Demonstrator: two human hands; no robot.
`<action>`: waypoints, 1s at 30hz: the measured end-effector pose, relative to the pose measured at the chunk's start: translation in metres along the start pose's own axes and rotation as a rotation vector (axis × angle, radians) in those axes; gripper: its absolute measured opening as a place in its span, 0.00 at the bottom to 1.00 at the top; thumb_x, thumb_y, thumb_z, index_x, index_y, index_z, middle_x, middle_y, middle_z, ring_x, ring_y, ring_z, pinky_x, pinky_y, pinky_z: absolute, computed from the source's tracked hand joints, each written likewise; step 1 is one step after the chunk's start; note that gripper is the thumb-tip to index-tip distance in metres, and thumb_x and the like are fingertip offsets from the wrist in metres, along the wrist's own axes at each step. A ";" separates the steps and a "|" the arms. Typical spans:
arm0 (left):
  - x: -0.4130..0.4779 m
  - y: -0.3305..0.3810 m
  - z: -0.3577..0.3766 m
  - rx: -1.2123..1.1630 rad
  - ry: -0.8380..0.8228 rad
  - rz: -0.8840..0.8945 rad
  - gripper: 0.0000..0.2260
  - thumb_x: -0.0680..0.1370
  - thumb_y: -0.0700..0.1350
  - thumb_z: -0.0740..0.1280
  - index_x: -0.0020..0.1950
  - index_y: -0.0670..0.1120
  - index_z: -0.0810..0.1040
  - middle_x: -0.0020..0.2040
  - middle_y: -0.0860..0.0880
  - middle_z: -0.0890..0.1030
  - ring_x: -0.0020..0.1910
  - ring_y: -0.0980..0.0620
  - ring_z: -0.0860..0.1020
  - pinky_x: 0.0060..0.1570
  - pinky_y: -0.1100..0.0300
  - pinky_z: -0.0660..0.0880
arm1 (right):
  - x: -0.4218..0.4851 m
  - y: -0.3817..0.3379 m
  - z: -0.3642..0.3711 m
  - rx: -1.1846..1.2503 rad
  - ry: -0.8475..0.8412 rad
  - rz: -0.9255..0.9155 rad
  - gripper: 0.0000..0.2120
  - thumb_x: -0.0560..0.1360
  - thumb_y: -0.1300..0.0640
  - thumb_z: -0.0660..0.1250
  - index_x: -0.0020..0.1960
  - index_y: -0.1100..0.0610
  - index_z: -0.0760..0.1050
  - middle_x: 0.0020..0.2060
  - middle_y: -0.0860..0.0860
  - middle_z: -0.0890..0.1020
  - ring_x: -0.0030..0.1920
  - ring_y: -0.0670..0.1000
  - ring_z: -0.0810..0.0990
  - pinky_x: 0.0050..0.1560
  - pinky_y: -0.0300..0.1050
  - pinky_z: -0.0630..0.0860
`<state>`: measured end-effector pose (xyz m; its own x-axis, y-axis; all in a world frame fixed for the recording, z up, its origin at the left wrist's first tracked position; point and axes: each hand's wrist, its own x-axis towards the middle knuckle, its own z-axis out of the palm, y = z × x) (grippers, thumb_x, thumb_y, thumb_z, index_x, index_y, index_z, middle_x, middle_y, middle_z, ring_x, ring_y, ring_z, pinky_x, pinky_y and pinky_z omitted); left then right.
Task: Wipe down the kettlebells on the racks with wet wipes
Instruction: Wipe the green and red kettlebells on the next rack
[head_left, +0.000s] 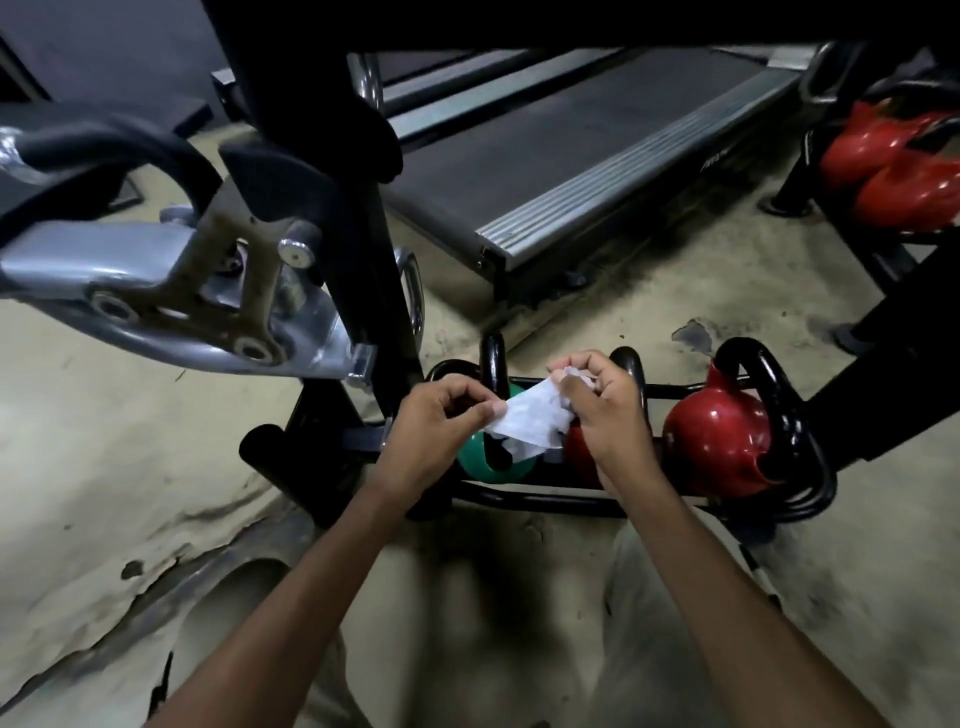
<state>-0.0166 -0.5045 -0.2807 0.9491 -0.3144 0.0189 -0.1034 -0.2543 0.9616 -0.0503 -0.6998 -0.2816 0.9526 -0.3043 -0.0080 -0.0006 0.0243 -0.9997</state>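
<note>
Both bare forearms reach forward from the near edge, angled slightly toward each other, so that the hands meet above a low black tubular-steel kettlebell rack (545, 501) standing on the floor.

The left hand (436, 421) is turned with its back up and its fingers curled under. Its thumb and forefinger pinch the left end of a thin, crumpled white wet wipe (530, 421). The right hand (602, 400) sits a little farther away and higher, knuckles bent, and its fingertips gather the bunched right end of the same wipe. The sheet is stretched between the two hands, with a loose, wrinkled edge hanging down. It hangs in the air over the rack and touches no kettlebell.

Directly under the wipe sits a rounded, glossy green kettlebell (483, 460), partly hidden by the left hand. Just to its right, a glossy red kettlebell (579, 452) shows only as a sliver behind the right wrist. At the right end of the rack stands a shiny red kettlebell with a thick black loop handle (717, 436).

The worn beige floor covering (130, 467) is peeling and cracked. A grey treadmill with a ribbed metal side rail (571, 150) lies beyond the rack. A chrome bolted machine arm (130, 270) juts in from the left. More glossy red kettlebells (904, 171) rest on a second black rack at the far right.
</note>
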 end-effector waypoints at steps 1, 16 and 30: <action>-0.003 0.000 0.002 -0.018 0.004 -0.015 0.07 0.78 0.43 0.75 0.40 0.50 0.83 0.37 0.55 0.81 0.37 0.58 0.77 0.42 0.62 0.72 | -0.003 0.003 -0.001 0.035 0.008 0.027 0.06 0.81 0.63 0.66 0.47 0.56 0.80 0.37 0.52 0.79 0.38 0.50 0.77 0.40 0.46 0.74; -0.004 -0.001 0.033 -0.147 0.053 -0.220 0.03 0.76 0.38 0.75 0.48 0.40 0.84 0.43 0.41 0.86 0.40 0.47 0.82 0.45 0.51 0.78 | 0.005 0.011 -0.023 0.156 -0.231 0.149 0.13 0.76 0.63 0.75 0.60 0.60 0.79 0.47 0.53 0.86 0.46 0.51 0.85 0.46 0.43 0.82; 0.023 0.031 0.077 -0.420 0.224 -0.377 0.14 0.82 0.40 0.61 0.56 0.32 0.82 0.44 0.39 0.84 0.42 0.44 0.82 0.44 0.55 0.80 | -0.008 0.023 -0.042 -0.707 -0.164 -0.739 0.19 0.74 0.61 0.64 0.64 0.59 0.81 0.65 0.53 0.82 0.70 0.49 0.77 0.70 0.50 0.74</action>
<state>-0.0211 -0.5900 -0.2717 0.9416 -0.0615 -0.3312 0.3356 0.0864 0.9380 -0.0710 -0.7366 -0.3056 0.8176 0.1185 0.5634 0.4728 -0.6966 -0.5397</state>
